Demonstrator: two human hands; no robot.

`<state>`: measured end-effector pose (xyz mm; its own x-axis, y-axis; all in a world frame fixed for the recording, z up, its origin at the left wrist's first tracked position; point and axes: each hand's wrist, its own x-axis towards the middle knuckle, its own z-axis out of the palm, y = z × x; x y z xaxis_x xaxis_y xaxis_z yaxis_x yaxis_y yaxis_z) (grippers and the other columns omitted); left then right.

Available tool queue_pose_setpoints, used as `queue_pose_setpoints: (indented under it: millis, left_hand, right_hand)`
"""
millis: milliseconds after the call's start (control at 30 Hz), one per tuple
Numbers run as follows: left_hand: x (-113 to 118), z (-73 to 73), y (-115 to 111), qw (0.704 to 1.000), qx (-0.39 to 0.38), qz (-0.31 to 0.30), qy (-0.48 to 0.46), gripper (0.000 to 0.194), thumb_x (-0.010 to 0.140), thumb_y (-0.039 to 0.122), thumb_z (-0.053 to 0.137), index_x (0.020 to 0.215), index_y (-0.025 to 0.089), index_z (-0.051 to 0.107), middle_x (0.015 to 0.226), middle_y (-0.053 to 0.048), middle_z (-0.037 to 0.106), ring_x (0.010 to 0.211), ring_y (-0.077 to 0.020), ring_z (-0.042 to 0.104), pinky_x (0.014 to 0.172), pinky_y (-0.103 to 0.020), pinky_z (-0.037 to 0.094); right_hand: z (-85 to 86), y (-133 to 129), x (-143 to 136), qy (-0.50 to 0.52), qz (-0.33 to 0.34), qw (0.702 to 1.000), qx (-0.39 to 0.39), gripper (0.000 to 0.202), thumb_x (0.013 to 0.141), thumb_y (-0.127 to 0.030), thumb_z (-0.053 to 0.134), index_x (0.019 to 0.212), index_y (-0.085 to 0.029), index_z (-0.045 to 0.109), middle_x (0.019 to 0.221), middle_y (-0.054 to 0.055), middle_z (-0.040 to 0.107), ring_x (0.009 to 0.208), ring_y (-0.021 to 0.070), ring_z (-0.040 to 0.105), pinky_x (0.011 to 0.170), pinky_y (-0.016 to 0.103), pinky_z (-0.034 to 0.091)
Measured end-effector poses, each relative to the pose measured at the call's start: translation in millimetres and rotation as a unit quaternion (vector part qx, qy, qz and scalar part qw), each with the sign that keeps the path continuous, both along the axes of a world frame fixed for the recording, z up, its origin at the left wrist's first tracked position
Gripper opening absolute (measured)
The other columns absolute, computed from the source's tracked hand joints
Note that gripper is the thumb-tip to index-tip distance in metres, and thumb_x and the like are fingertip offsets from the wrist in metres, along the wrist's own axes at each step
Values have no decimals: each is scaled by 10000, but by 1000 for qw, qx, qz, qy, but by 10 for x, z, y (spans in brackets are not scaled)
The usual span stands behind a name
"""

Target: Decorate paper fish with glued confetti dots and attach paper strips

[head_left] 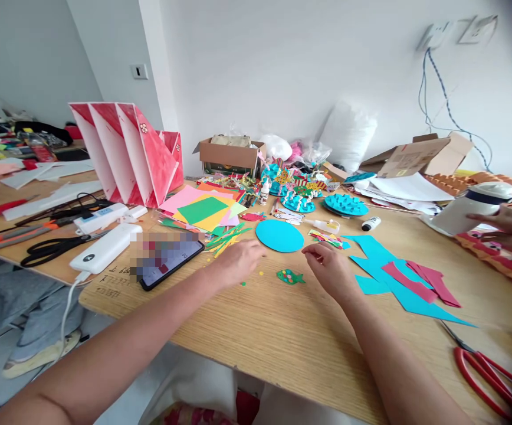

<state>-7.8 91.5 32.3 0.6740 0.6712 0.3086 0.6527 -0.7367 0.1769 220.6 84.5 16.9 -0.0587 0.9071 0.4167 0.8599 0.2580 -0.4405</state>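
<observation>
"Hands?"

"My left hand (242, 262): fingers curled, tips hidden, can't tell if it grips anything. My right hand (329, 268): thumb and fingertips close together, can't tell if something's pinched there."

"Fish?"

"Dotted green paper fish (288, 277), flat on the table (256, 330), between my hands, nearer the right."

"Further out?"

"Blue disc (279, 236) just beyond the fish. Blue paper scraps (373, 260) off right, phone (171, 265) off left."
</observation>
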Motion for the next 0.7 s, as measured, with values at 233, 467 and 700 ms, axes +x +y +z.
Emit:
queue_pose_setpoints:
  millis: [233,467,700]
  left_hand:
    - [-602,151,290,986,-96,48,130,192,725,73,472,801,163,624,808,-17,631,751,-134,557,662,-203,387]
    - [-932,11,335,979,-92,51,173,203,665,52,460,695,161,628,704,-13,608,679,-135,530,626,-206,359]
    - [-926,-46,294,980,-57,50,182,139,676,91,483,674,150,609,742,-46,589,771,-166,521,697,-238,358]
  right_hand:
    - [4,6,32,15,8,999,39,202,740,-243,430,734,-169,617,783,55,627,650,148,538,590,267,417]
    - [-13,25,46,13,6,999,36,212,733,-260,429,731,-176,624,750,44,620,568,133,512,540,266,405]
    - [-10,8,45,17,0,1000,21,219,728,-260,421,734,-175,623,771,46,623,547,130,512,540,275,406]
